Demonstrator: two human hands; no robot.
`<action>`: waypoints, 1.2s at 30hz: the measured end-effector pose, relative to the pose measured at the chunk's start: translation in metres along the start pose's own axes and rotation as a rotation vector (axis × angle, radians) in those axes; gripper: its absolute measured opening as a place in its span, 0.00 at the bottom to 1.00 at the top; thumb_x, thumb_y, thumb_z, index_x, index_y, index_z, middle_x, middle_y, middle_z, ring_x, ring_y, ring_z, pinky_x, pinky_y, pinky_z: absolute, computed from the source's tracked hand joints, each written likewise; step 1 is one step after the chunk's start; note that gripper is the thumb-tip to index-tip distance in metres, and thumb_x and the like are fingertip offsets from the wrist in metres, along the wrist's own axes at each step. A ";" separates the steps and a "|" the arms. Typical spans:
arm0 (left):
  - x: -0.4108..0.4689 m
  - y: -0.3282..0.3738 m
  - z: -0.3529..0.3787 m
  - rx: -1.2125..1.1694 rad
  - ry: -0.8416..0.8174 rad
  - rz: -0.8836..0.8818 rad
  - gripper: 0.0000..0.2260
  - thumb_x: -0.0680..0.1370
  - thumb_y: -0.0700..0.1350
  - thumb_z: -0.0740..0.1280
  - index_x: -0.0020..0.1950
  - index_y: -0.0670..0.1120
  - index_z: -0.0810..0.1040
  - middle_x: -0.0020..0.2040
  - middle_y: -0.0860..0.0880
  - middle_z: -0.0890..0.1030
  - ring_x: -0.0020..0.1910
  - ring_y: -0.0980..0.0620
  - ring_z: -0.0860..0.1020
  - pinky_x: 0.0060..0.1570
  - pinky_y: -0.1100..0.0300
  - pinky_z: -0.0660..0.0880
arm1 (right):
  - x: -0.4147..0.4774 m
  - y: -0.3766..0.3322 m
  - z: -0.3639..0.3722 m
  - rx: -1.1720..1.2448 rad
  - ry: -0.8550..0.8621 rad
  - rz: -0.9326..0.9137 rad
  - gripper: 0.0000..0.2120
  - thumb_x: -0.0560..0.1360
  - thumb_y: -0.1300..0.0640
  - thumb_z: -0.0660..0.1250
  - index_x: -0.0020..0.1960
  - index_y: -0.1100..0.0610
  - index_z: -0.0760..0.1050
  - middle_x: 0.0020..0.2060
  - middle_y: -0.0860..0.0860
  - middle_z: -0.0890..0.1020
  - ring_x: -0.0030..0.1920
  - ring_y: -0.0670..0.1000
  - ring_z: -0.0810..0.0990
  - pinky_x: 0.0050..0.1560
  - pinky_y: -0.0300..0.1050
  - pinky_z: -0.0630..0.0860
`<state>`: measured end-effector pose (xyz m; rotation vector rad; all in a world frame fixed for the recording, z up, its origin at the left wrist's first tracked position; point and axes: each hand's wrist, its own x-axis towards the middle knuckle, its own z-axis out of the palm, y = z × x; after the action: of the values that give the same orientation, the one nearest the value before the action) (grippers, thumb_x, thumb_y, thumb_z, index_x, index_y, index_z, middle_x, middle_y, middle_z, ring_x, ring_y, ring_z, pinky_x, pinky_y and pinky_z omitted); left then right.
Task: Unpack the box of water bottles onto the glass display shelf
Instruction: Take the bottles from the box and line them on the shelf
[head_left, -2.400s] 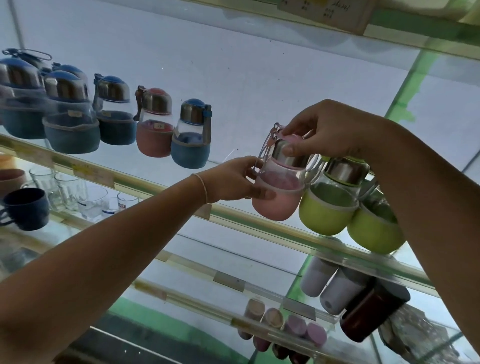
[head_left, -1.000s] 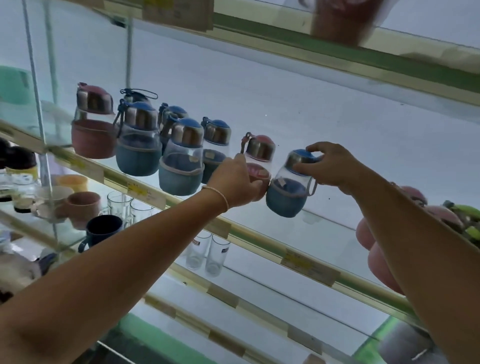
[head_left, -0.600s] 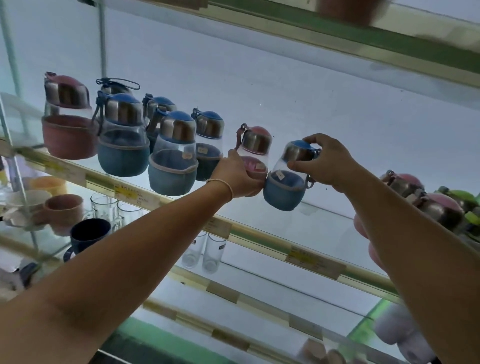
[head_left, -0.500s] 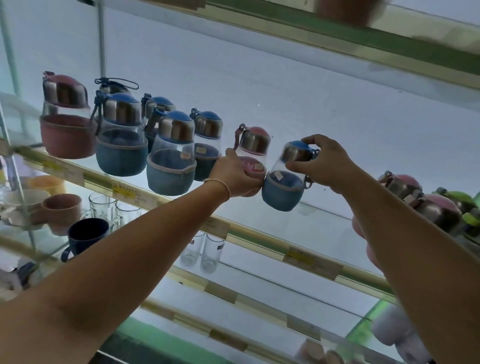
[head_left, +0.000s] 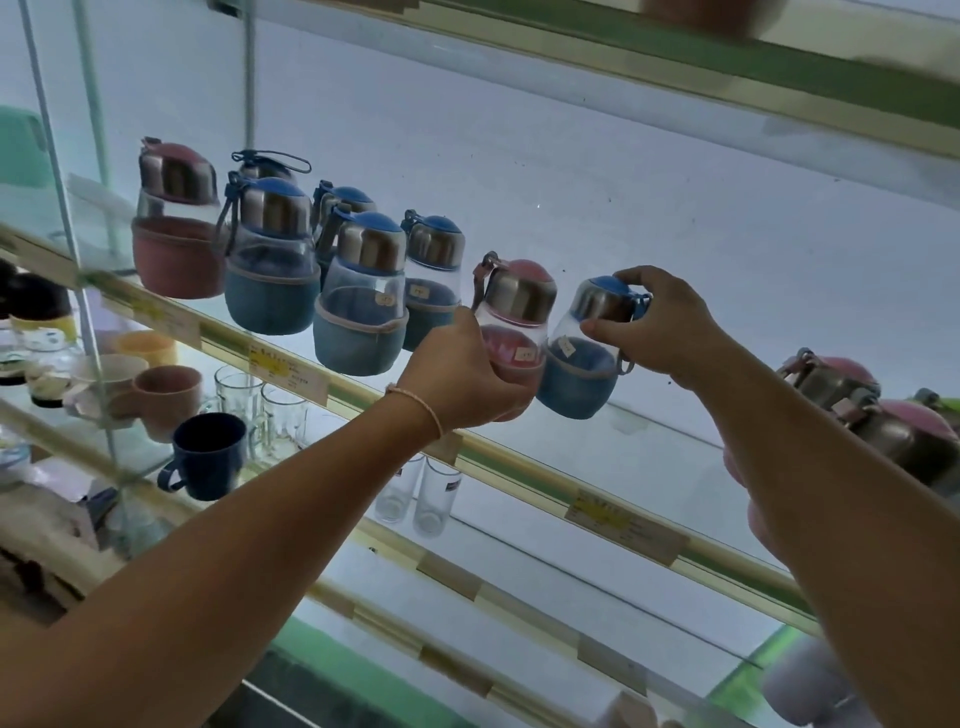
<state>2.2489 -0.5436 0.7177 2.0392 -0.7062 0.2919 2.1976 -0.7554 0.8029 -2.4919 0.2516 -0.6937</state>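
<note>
Up on the glass display shelf (head_left: 670, 447), going left to right: a dusty-pink bottle (head_left: 176, 244) stands at the far left end. Next comes a huddle of blue-sleeved bottles (head_left: 358, 312), packed two deep with steel caps up and strap loops dangling. Tight against that huddle I have the left hand (head_left: 462, 374). Its fingers (head_left: 511, 404) are curled round the lower sleeve of a pink-capped bottle (head_left: 519, 306), with the thumb up on the near side and the palm covering most of the sleeve. A thin bracelet (head_left: 423, 410) sits on that wrist.

Touching that bottle on its right is a blue bottle (head_left: 584, 364). The right hand (head_left: 670, 327) comes at it from the right, thumb and fingertips pinching the steel cap and forefinger laid over the blue top. Both bottles are upright, shoulder to shoulder near the shelf's front edge; I can't tell whether their bases are down on the glass.

Past the right hand the glass runs bare, then more pink-topped bottles (head_left: 852, 384) crowd the far right, half hidden behind the right forearm. Paper price labels (head_left: 291, 371) are stuck along the front rail.

Underneath, the next shelf carries mugs, a navy mug (head_left: 208, 452) nearest, with clear glasses (head_left: 265, 410) behind it. Two tumblers (head_left: 415, 493) stand below the left wrist.
</note>
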 end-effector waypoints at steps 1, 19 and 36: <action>-0.004 0.001 0.000 -0.002 0.009 0.003 0.34 0.68 0.61 0.75 0.66 0.47 0.67 0.53 0.52 0.78 0.50 0.52 0.79 0.40 0.69 0.75 | 0.001 -0.001 0.001 0.009 -0.010 -0.005 0.31 0.68 0.51 0.79 0.67 0.49 0.72 0.57 0.50 0.77 0.54 0.53 0.78 0.41 0.38 0.75; -0.031 0.008 -0.007 0.092 0.130 0.034 0.32 0.70 0.64 0.72 0.65 0.48 0.67 0.52 0.53 0.80 0.47 0.54 0.80 0.46 0.62 0.80 | 0.024 -0.020 0.029 0.119 -0.098 -0.031 0.33 0.64 0.49 0.82 0.64 0.46 0.73 0.58 0.52 0.79 0.54 0.55 0.81 0.50 0.50 0.83; -0.042 0.011 -0.008 0.110 0.143 0.017 0.31 0.70 0.63 0.72 0.65 0.48 0.68 0.52 0.53 0.80 0.48 0.53 0.80 0.47 0.60 0.81 | 0.037 -0.044 0.047 0.102 -0.185 -0.065 0.33 0.68 0.60 0.79 0.70 0.49 0.71 0.61 0.53 0.78 0.56 0.55 0.79 0.51 0.47 0.80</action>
<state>2.2085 -0.5263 0.7100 2.0933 -0.6308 0.4905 2.2552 -0.7092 0.8085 -2.4550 0.0649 -0.4842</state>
